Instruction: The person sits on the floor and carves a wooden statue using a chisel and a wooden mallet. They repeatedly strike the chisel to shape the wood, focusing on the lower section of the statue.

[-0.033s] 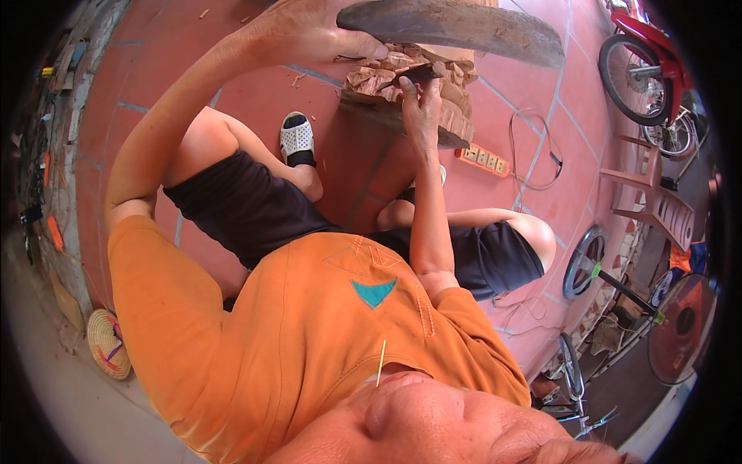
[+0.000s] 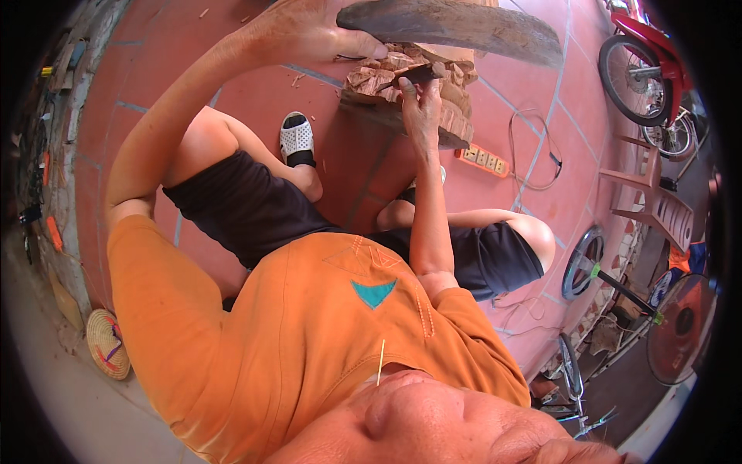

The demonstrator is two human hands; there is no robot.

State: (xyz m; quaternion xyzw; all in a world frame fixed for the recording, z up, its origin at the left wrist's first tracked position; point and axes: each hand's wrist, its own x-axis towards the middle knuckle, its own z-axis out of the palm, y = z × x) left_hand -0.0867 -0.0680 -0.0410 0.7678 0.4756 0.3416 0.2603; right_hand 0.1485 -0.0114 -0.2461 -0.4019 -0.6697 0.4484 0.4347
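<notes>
Head view: the chunky reddish-brown carved wooden block (image 2: 454,116) sits straight ahead of the person, a bit beyond the feet. Its long axis (as far as the fisheye lets me read it) slants from upper left to lower right. The right hand (image 2: 421,112) is the nearer one, right over the block's near side, thumb and fingers pinching a dark, narrow, wedge-like tool (image 2: 419,73) across the carved top. The left hand (image 2: 321,39) is just off the upper-left corner, thumb stretched out below the end of a long, curved grey-brown wooden piece (image 2: 464,32). Its fingers are hidden, so I can't tell if it's gripping. That piece runs roughly left to right above the block's far edge. Further out: an orange multi-socket power strip (image 2: 485,161) just right of the block, on red floor tiles (image 2: 533,85), and a white perforated shoe (image 2: 297,141) to the left.
</notes>
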